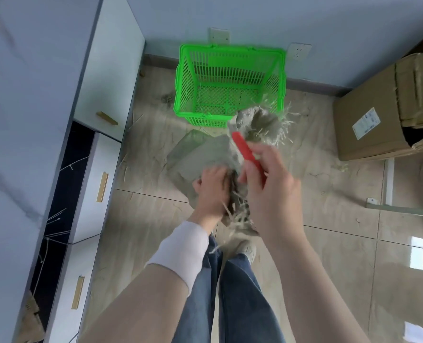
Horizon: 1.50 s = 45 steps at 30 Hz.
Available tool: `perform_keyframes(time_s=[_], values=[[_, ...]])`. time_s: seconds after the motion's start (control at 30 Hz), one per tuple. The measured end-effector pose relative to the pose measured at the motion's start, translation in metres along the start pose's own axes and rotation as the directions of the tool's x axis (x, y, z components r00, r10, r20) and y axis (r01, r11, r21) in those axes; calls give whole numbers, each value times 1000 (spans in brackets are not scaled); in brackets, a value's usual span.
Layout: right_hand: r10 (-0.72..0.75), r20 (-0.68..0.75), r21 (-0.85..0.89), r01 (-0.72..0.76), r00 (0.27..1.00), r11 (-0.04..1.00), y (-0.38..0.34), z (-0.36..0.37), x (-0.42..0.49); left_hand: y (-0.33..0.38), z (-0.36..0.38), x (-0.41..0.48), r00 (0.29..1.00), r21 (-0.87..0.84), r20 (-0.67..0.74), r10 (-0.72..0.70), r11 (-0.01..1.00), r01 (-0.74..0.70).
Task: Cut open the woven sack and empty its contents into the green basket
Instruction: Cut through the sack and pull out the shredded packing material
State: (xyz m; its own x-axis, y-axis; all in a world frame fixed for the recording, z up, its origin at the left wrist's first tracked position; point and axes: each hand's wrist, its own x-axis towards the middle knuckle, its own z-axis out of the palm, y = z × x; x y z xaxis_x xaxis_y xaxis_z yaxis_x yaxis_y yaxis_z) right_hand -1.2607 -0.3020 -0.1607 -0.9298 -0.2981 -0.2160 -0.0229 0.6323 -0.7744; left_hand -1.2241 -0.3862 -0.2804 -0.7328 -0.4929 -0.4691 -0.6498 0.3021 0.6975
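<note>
The woven sack (200,157) is held above the tiled floor (329,194), in front of the legs. Its bunched fabric is clenched in the left grip (211,191), with the fingers curled round it and loose strands hanging below. The red cutter (246,153) is pinched in the right grip (270,186), and its tip is seen against the sack just below the frayed open end (260,125). Whether a blade is out cannot be told.

The sack's long axis runs from about 7 o'clock at the left grip to 1 o'clock at the open end, which overlaps the near right corner of the green basket (180,95). The basket lies at 12 o'clock from both grips, and only a few strands can be made out in it. The right grip is the nearer to the open end. The emptying is judged not yet done, since the mouth would need to be carried toward 11 o'clock, over the basket's middle.
</note>
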Motion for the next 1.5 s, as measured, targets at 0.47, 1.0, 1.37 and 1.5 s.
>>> perform_keyframes(time_s=[0.47,1.0,1.37,1.5], values=[[565,116,304,-571,817,762,56,28,-8,29,-16,-45,888,-350,75,-453,822,449],[805,133,487,-745,579,455,71,5,-28,33,-32,-57,846,-760,70,-529,521,388],[583,127,368,-584,802,723,67,31,-44,19,-14,-89,854,-505,151,-499,704,500],[562,11,346,-531,827,774,74,21,-41,15,-13,-82,817,-664,130,-562,563,493]])
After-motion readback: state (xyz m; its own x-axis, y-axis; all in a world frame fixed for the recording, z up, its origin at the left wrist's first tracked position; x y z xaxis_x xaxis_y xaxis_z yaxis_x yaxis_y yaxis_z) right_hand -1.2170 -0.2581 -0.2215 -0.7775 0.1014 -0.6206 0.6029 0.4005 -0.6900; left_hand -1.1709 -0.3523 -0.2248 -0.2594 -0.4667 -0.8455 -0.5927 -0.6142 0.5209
